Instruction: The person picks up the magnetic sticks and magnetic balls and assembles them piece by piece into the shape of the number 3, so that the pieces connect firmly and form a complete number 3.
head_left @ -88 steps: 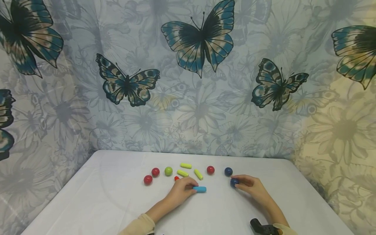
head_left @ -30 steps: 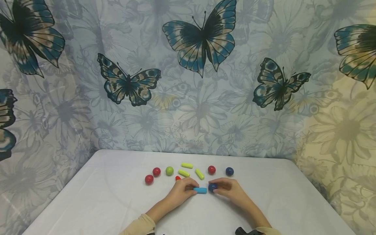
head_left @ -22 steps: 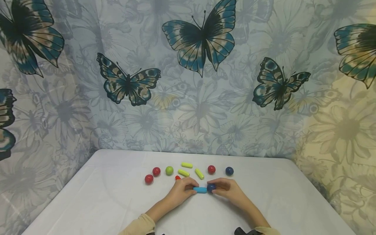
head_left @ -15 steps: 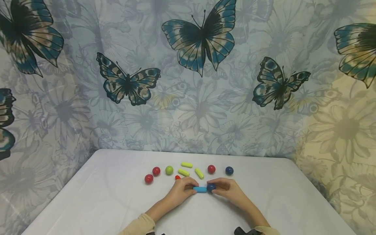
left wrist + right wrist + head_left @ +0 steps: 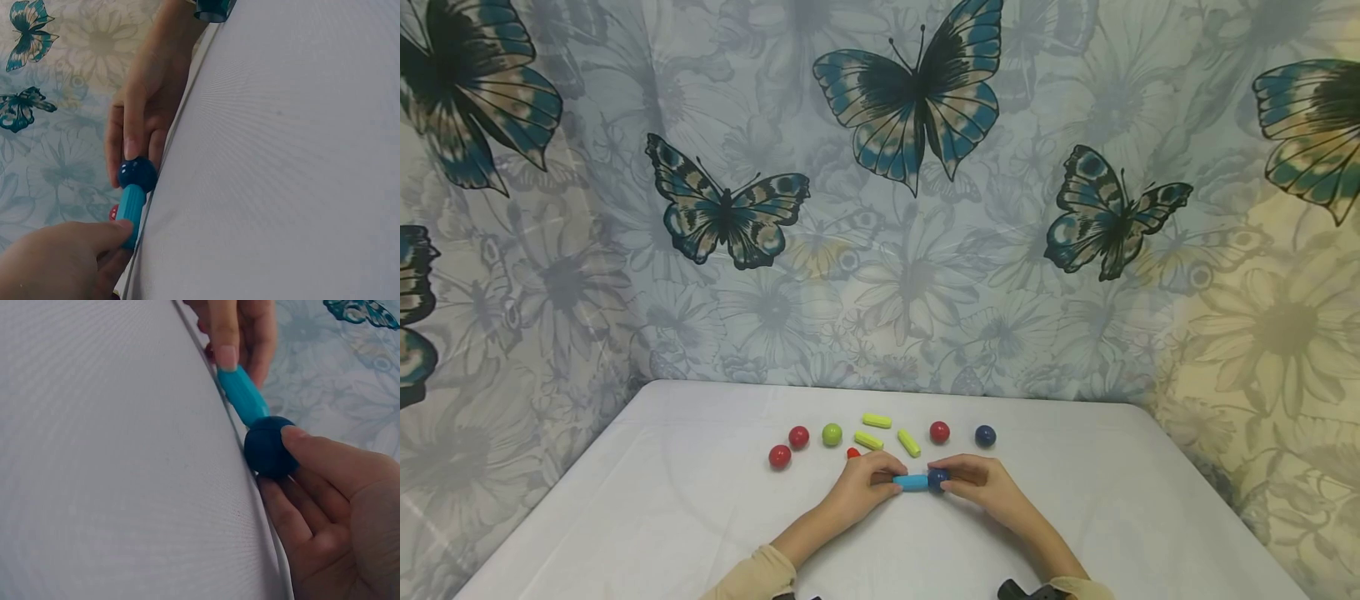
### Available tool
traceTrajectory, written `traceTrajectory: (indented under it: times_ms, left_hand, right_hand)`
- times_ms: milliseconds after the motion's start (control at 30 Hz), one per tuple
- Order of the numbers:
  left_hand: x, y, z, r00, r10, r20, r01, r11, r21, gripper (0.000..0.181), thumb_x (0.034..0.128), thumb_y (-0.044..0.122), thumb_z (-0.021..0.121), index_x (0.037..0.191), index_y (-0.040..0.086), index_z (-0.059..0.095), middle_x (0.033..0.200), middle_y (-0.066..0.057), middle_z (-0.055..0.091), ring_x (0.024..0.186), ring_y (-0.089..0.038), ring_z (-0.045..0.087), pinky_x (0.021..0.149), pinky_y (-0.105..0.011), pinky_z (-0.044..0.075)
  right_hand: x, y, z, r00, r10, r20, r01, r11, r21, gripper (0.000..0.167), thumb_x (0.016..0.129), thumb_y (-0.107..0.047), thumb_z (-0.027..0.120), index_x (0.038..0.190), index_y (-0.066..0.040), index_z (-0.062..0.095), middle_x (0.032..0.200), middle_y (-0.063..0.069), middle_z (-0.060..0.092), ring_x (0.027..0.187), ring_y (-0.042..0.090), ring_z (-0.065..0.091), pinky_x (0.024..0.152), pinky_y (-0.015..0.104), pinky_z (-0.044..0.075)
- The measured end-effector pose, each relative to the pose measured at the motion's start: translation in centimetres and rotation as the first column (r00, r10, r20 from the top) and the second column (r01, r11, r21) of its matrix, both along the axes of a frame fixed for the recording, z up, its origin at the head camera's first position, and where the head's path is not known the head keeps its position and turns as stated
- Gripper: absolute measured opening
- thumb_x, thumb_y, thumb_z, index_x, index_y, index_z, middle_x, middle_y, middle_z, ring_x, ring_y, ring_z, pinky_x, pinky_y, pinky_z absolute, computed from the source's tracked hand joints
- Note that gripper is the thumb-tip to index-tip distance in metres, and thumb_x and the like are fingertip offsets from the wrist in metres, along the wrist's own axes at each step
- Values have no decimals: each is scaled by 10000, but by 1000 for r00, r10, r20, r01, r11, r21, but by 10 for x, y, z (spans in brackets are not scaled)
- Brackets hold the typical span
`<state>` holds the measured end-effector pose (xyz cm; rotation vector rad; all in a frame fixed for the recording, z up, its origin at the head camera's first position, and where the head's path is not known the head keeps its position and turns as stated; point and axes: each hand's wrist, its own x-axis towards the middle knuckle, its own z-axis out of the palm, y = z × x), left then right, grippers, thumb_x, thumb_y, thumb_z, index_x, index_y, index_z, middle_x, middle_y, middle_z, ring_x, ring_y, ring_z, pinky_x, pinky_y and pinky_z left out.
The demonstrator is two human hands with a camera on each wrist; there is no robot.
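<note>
at the head view's lower centre, a light-blue ridged rod (image 5: 912,482) is pinched by the left hand (image 5: 862,485); a glossy dark-blue ball (image 5: 936,479) touching it is pinched by the right hand (image 5: 988,484).

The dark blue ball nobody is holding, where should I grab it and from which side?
Pinch the loose ball around its widest middle, thumb opposite fingers, since it's round and could roll. I'd come from its right: a red ball is on its left, and the right hand is in front.
</note>
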<state>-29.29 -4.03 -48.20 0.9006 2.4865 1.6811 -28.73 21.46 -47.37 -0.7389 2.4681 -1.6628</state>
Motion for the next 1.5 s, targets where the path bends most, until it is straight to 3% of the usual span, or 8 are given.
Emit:
traceTrajectory:
  times_ms: [200, 433, 700, 1033, 1167, 1333, 1500]
  left_hand:
    - [1, -2, 4, 998, 31, -53, -32, 999, -16, 266, 837, 10, 718, 1100, 39, 691, 1120, -89, 693, 1088, -229, 673, 919, -186, 535]
    - [-2, -6, 10, 990, 86, -108, -91, 995, -39, 266, 842, 32, 728, 1102, 75, 695, 1109, -49, 708, 1079, -215, 678, 909, -187, 538]
    - [-10, -16, 15, 976, 149, -162, -157, 987, -39, 269, 847, 62, 735, 1111, 97, 696, 1129, -54, 697, 1064, -235, 685, 883, -321, 576]
    - [-17, -25, 15, 967, 155, -202, -159, 987, -5, 284, 841, 27, 732, 1120, 31, 681, 1103, -116, 688, 1030, -309, 682, 826, -341, 589]
    - [-19, -30, 18, 953, 184, -240, -194, 981, -20, 295, 830, 33, 744, 1119, 45, 687, 1093, -89, 700, 1032, -274, 683, 887, -357, 569]
    - [-22, -38, 23, 947, 237, -216, -246, 969, -18, 315, 822, 38, 753, 1129, 54, 687, 1128, -54, 696, 1107, -243, 654, 961, -355, 539]
    - [-26, -49, 29, 925, 307, -225, -318, 948, -15, 316, 812, 25, 759, 1118, 66, 692, 1115, -55, 702, 1088, -239, 662, 965, -365, 535]
  right_hand:
    - [-1, 1, -1, 1000, 16, -19, -16, 1000, -19, 365, 896, -165, 695, 1219, -2, 642, 1238, 193, 667, 1137, 90, 654, 949, 141, 495]
    - [-1, 2, -2, 999, -7, 43, 8, 1000, -26, 360, 883, -185, 712, 1212, -49, 657, 1248, 160, 671, 1108, -1, 645, 937, 122, 491]
    - [-2, 3, -2, 999, -14, 49, 15, 1000, -27, 376, 878, -196, 718, 1217, -48, 651, 1257, 158, 668, 1104, -6, 646, 942, 118, 486]
    - [-1, 3, -2, 996, -35, 82, 37, 999, -31, 384, 867, -186, 730, 1213, -40, 651, 1251, 159, 671, 1111, 29, 655, 940, 152, 509]
    - [1, 2, 0, 996, -32, 84, 35, 999, -36, 385, 868, -173, 729, 1213, -25, 646, 1254, 175, 666, 1121, 52, 657, 950, 178, 516]
    - [1, 3, 0, 997, -21, 77, 24, 999, -39, 386, 873, -161, 722, 1217, -10, 637, 1260, 195, 656, 1131, 62, 655, 961, 195, 516]
    - [0, 3, -1, 994, -34, 103, 39, 998, -43, 394, 862, -177, 735, 1215, -28, 644, 1261, 176, 661, 1104, 13, 653, 951, 169, 511]
